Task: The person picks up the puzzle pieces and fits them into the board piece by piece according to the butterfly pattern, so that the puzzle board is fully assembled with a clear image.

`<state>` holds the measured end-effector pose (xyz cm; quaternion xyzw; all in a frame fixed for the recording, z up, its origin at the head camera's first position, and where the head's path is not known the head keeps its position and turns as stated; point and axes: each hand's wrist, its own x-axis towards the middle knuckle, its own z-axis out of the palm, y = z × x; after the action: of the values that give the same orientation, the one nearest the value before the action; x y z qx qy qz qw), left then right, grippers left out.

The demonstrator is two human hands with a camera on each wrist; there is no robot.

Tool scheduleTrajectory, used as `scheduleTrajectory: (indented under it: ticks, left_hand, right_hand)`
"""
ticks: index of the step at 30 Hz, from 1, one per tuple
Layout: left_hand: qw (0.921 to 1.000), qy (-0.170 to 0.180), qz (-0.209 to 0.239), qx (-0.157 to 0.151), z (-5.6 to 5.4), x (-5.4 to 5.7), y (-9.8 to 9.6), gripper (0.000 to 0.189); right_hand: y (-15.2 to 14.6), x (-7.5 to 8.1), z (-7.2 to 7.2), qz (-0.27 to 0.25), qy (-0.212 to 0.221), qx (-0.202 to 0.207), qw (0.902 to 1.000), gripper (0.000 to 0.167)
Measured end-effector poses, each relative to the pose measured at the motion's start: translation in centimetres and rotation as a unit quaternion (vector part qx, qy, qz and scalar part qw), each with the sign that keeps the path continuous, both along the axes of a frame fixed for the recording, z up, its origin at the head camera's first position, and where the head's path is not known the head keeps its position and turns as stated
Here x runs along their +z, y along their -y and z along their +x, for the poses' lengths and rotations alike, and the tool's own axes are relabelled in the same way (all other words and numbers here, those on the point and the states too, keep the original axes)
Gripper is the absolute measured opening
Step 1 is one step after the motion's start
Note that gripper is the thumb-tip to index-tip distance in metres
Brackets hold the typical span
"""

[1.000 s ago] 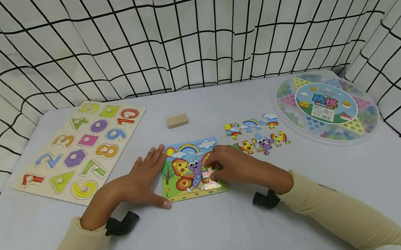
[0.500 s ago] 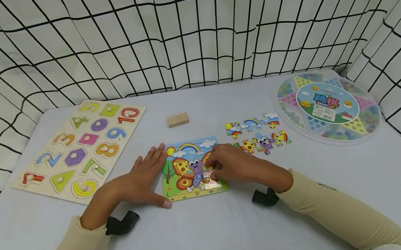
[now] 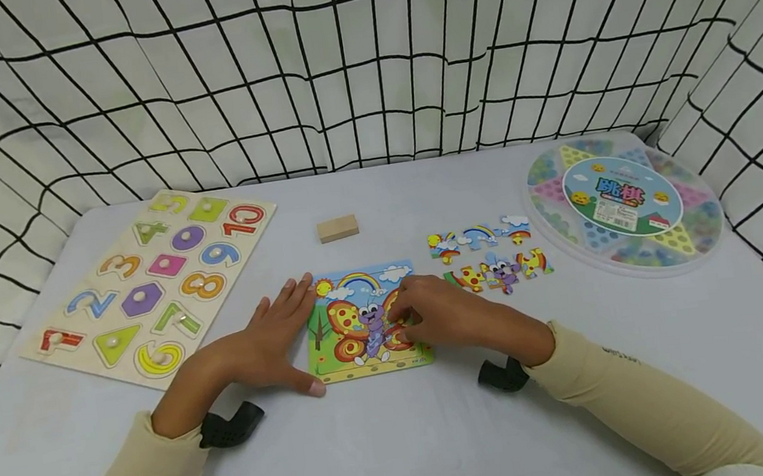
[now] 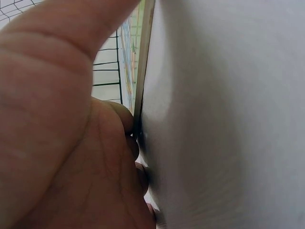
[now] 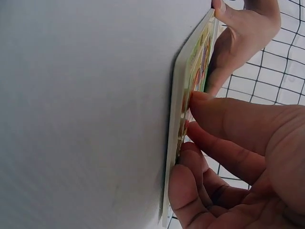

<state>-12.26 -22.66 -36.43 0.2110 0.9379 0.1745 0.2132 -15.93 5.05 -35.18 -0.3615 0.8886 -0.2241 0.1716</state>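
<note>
A jigsaw board [image 3: 341,376] with a butterfly-and-rainbow picture lies flat on the white table. Along its left edge rests my left hand [image 3: 260,354], thumb at the near corner and fingers spread toward the far one. The left wrist view has the palm and fingers against the board's side [image 4: 142,71]. My right hand [image 3: 444,311] is over the board's right part, pinching a puzzle piece [image 3: 402,350] at the lower right; its fingers partly hide the piece. In the right wrist view, the right thumb [image 5: 209,112] and curled fingers touch the board's surface.
Two short rows of loose puzzle pieces [image 3: 502,272] lie just beyond the right hand. A small wooden block [image 3: 337,229] sits behind the board. A number-and-shape puzzle [image 3: 145,295] is at left, a round Chinese checkers box [image 3: 623,200] at right. Black wire mesh [image 3: 360,66] encloses the table.
The bright, shiny patch on the piece under my right fingers is gone, and its orange wing pattern now shows, level with the picture. Both hands stay in place.
</note>
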Motion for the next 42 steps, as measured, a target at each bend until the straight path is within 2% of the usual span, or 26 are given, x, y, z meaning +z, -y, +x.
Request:
scheduleTrajectory:
  ticks: [8, 15, 21, 30, 42]
  left_hand:
    - [1.0000, 0.003, 0.005, 0.000, 0.0, 0.1, 0.1, 0.133]
    - [1.0000, 0.000, 0.007, -0.003, 0.0, -0.1, 0.2, 0.133]
    - [0.9999, 0.003, 0.009, -0.002, 0.0, 0.1, 0.1, 0.133]
    - [1.0000, 0.005, 0.007, -0.001, 0.1, 0.2, 0.0, 0.133]
    - [1.0000, 0.005, 0.007, -0.003, 0.3, 0.4, 0.0, 0.130]
  right_hand:
    - [-0.8, 0.0, -0.8, -0.037, 0.028, 0.021, 0.9987, 0.026]
    - [-2.0, 0.2, -1.6, -0.088, 0.021, 0.003, 0.9959, 0.026]
    - [-2.8, 0.4, -2.1, -0.083, -0.006, -0.019, 0.9963, 0.024]
    - [-4.8, 0.4, -2.7, -0.092, -0.009, -0.043, 0.9948, 0.024]
    - [-6.8, 0.3, -3.1, -0.104, -0.031, -0.040, 0.9933, 0.024]
